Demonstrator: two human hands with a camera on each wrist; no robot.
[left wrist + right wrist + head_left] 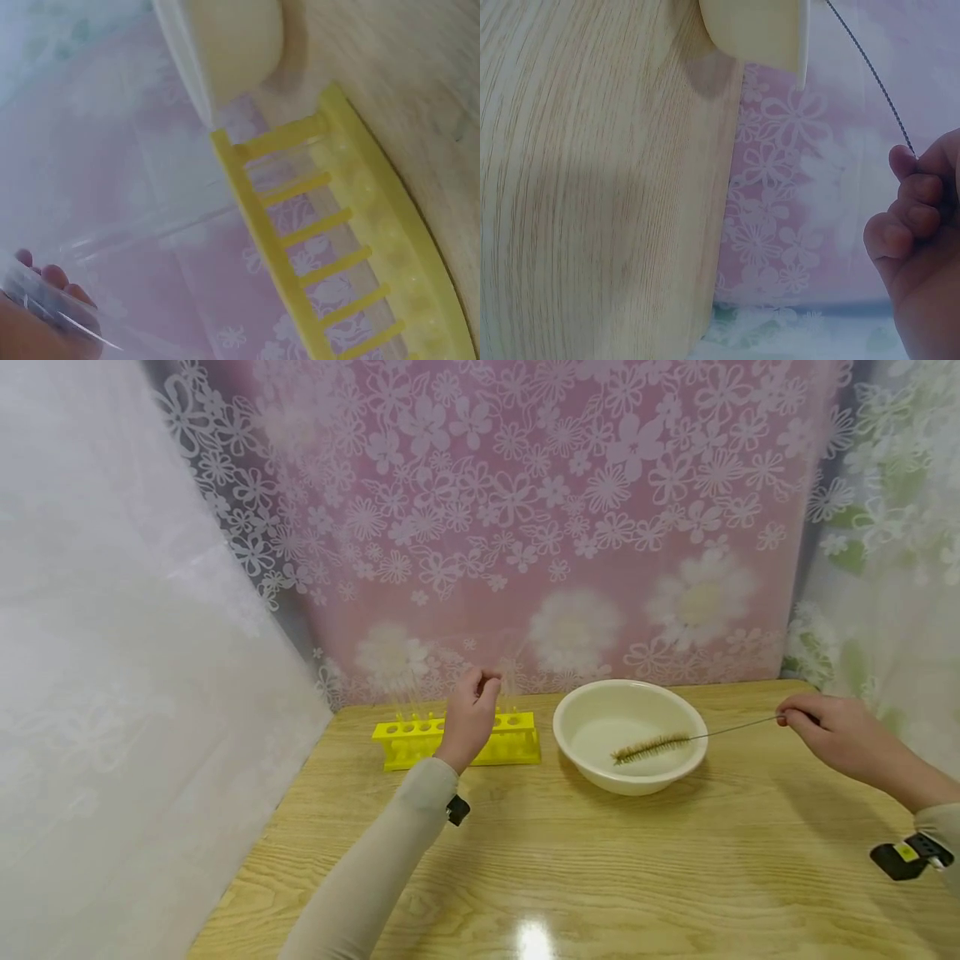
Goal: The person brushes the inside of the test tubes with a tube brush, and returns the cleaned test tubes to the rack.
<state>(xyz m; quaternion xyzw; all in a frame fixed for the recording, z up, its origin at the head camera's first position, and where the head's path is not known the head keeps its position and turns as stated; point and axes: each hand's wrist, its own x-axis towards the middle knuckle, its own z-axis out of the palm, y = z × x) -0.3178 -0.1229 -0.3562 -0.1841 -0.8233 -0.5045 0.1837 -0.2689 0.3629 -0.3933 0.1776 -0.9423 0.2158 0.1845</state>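
Note:
My left hand (471,714) is raised over the yellow test tube rack (528,720), its fingers curled around a clear test tube (56,304) that shows in the left wrist view. Several more clear tubes stand in the rack, among them one tube (161,223) leaning out towards the hand. On the right, my right hand (832,731) grips the end of a test tube brush (651,748) by its thin twisted wire handle (876,75). The brown bristle head hangs over the cream basin (577,702), inside its outline in the head view.
The rack and basin stand side by side near the back of the wooden table (600,877). Behind them hangs a pink flowered curtain (480,568). White sheeting (135,652) closes off the left, and a green-patterned sheet (892,610) the right.

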